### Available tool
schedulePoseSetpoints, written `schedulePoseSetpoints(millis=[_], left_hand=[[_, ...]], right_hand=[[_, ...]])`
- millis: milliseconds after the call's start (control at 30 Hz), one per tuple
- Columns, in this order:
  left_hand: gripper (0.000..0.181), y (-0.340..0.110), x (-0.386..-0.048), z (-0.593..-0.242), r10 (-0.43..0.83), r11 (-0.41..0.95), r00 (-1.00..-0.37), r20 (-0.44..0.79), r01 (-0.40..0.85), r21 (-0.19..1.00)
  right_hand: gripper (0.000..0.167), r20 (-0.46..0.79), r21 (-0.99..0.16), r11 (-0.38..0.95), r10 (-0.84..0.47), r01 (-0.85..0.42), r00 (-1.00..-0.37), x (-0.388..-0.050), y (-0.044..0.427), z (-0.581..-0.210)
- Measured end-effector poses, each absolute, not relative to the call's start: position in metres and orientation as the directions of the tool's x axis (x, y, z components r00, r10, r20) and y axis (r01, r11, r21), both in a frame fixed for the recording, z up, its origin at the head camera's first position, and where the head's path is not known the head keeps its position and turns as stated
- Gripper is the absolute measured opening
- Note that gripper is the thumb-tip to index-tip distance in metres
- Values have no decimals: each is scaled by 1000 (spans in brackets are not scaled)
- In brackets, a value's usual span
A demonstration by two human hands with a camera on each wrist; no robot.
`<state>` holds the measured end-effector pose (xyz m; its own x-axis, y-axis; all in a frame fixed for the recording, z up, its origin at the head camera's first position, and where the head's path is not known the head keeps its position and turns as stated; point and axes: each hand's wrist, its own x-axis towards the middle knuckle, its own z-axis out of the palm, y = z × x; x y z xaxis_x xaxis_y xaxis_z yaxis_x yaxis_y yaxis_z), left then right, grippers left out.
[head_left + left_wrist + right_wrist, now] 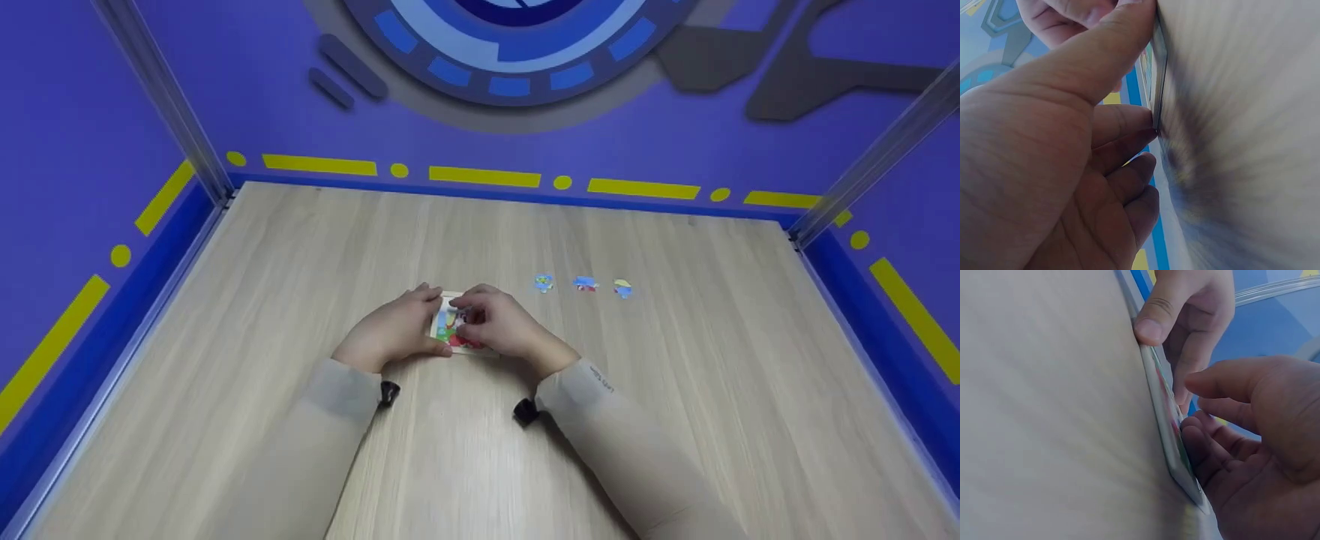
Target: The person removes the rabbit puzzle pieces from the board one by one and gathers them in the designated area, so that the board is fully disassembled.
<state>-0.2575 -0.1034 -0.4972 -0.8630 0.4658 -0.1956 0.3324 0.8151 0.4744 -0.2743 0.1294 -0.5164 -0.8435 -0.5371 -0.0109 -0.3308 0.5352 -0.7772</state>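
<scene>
A small jigsaw puzzle board [443,330] with a light frame and a colourful picture lies flat on the table. My left hand [391,324] grips its left side, thumb at the near edge and fingers at the far edge. Over the picture is my right hand [510,328], fingers bent. In the right wrist view, the right fingertips [1193,439] touch the board's surface, and the thumb stands apart from them. No piece shows between them. The right hand hides much of the picture.
Three loose jigsaw pieces lie in a row beyond the right hand: a left one [544,283], a middle one [586,283] and a right one [623,288]. Blue panel walls [480,142] border the wooden table [480,465] at the back and sides.
</scene>
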Motion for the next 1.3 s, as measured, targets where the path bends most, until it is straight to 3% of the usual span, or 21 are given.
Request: schedulePoseSetpoints(millis=[367, 1000, 1300], left_hand=[[100, -104, -258, -494, 453, 834, -865, -216, 326, 445], [97, -101, -256, -495, 471, 822, -849, -241, 323, 470], [96, -107, -258, -494, 476, 798, -847, -235, 305, 519]], right_hand=[[40, 11, -698, 601, -534, -389, -846, -273, 123, -519], [29, -17, -733, 598, -494, -326, -869, -267, 128, -524], [27, 14, -737, 574, -515, -357, -857, -269, 125, -522]])
